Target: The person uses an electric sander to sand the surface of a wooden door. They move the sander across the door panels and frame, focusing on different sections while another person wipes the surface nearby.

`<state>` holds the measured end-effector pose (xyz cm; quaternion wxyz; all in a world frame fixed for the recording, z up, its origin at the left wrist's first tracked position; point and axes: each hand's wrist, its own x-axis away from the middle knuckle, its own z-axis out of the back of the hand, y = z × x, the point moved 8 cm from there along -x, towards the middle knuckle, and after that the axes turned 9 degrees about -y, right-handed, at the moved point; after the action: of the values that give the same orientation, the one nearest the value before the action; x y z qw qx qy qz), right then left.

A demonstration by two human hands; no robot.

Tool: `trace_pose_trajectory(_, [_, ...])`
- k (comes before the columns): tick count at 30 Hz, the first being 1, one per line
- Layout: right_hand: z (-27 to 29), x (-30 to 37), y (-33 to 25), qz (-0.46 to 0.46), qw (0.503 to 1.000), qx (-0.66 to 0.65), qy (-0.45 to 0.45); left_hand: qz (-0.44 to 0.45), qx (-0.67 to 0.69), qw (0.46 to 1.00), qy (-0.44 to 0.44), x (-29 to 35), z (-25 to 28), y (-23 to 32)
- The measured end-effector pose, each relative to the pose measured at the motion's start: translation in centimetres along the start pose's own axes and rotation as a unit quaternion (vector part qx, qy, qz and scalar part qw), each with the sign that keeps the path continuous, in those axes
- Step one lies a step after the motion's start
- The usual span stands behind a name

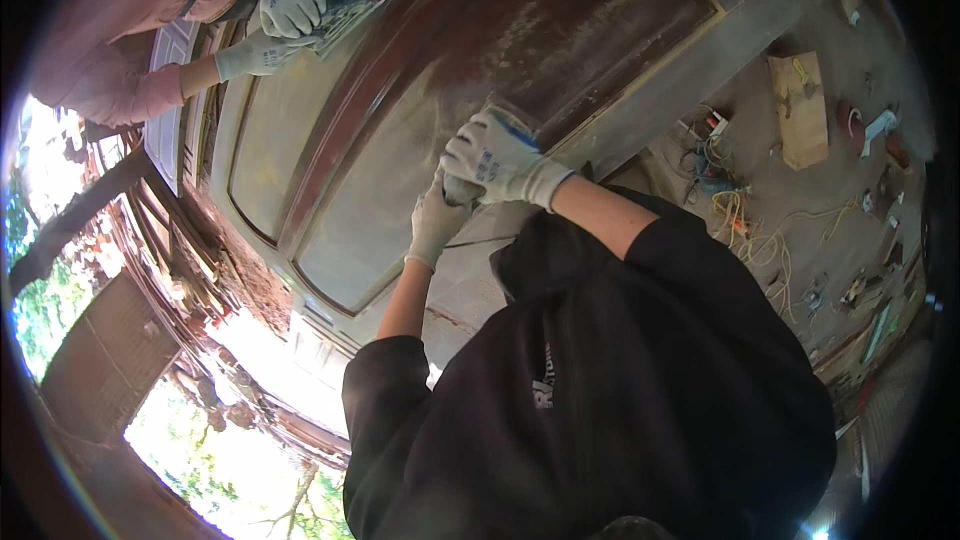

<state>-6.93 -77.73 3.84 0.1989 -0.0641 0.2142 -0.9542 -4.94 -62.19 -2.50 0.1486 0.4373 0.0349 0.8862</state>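
Both of my hands wear pale work gloves and are close together over a large panelled door (385,170). Its reddish-brown finish is worn to dull grey-green patches. My right hand (492,155) lies curled over the top of a sander (461,190). From the near left, my left hand (436,218) wraps round its grey rounded end. A flat edge shows just beyond my right knuckles; the rest of the tool is hidden by the gloves, so its exact type is unclear.
At the upper left, another person's gloved hands (285,15) press a flat pad (348,18) on the same panelled surface. Yellow cords (765,240), a power tool (712,175) and a cardboard piece (800,110) lie on the floor at right. Stacked wood strips (180,230) are at left.
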Motion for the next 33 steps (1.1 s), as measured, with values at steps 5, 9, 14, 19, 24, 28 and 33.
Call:
trace_pose_trajectory(5, [0.6, 3.2, 3.3, 0.015, 0.996, -0.061, 0.069, 0.026, -0.062, 0.995, -0.074, -1.0, 0.2, 5.4])
trace_pose_trajectory(9, [3.7, 9.1, 10.7, -0.072, 0.992, -0.036, 0.099, -0.070, -0.082, 0.992, -0.065, -3.5, 2.4, 16.5])
trace_pose_trajectory(14, [8.5, 14.6, 21.1, -0.134, 0.984, -0.004, 0.118, -0.212, -0.076, 0.973, 0.056, -7.8, 3.7, 28.4])
trace_pose_trajectory(19, [12.8, 18.7, 31.5, -0.206, 0.967, 0.081, 0.125, -0.270, -0.078, 0.957, 0.069, -13.0, 5.9, 39.9])
trace_pose_trajectory(24, [18.4, 17.2, 28.8, -0.098, 0.965, 0.139, 0.197, -0.234, -0.078, 0.967, 0.059, -12.9, 6.9, 40.4])
trace_pose_trajectory(28, [10.4, 14.7, 25.1, -0.175, 0.977, 0.081, 0.089, -0.215, -0.072, 0.972, 0.068, -9.2, 5.7, 32.5])
trace_pose_trajectory(33, [5.0, 9.7, 13.2, -0.110, 0.993, 0.038, 0.024, -0.161, -0.036, 0.985, 0.058, -4.1, 2.5, 19.3])
